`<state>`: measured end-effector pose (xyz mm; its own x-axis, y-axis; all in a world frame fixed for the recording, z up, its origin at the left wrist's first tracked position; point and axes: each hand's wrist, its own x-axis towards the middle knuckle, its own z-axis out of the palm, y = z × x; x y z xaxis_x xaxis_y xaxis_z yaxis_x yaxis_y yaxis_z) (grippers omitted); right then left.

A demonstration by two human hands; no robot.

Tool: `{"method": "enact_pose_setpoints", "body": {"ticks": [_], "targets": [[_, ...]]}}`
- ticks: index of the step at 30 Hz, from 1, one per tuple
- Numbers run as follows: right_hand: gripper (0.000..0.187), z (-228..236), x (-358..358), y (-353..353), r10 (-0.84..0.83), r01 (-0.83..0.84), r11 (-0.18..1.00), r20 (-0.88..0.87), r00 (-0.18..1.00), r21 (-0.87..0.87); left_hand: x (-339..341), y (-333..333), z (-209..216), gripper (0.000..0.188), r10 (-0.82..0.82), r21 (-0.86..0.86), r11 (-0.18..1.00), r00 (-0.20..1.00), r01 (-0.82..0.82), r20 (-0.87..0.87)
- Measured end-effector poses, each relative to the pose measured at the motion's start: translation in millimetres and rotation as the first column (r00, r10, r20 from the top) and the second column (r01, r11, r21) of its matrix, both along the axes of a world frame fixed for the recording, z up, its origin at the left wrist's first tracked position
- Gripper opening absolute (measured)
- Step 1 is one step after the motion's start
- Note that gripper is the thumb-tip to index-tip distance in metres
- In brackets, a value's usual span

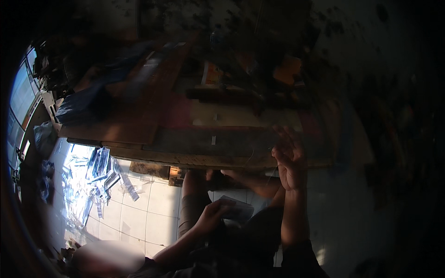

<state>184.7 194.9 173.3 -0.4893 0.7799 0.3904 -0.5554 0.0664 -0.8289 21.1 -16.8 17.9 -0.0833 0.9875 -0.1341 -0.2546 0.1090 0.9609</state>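
Note:
Above my lap, my left hand [217, 214] is closed on the left end of a grey flat piece [240, 211], folded and softly shiny. Its exact kind is too dark to tell. Higher up on the right, in front of the table's near edge, my right hand [288, 160] is raised. Its thumb and forefinger are pinched together, while the other fingers stretch upward. A thin thread [272, 174] shows faintly beside this hand, seemingly held in the pinch and running down toward the grey piece. Any needle is too small to make out.
A low wooden table [185, 159] spans the front, with a brown board [125, 132] and dark plastic-wrapped goods [85, 104] on its left. An orange item [288, 69] lies at the back. Scattered shiny strips [99, 173] cover the sunlit tiled floor [160, 204] at left.

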Motion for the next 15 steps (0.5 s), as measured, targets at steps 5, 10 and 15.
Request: {"method": "enact_pose_setpoints", "body": {"ticks": [5,10,15], "targets": [[0.062,17.2,29.9,-20.2,-0.107,0.092,0.945,0.029,0.994,0.312,5.0,18.4,-21.0,0.026,0.099,-0.012,0.995,0.992,-0.098,0.077],[0.064,14.2,46.8,-54.1,-0.195,0.167,0.866,0.012,0.981,0.471,-4.0,53.0,-27.6,0.024,0.162,0.071,0.983,0.984,-0.168,0.078],[0.064,20.0,53.0,-50.1,-0.277,0.237,0.831,0.006,0.961,0.503,-2.6,63.5,-72.9,0.024,0.176,0.114,0.980,0.978,-0.164,-0.110]]}}
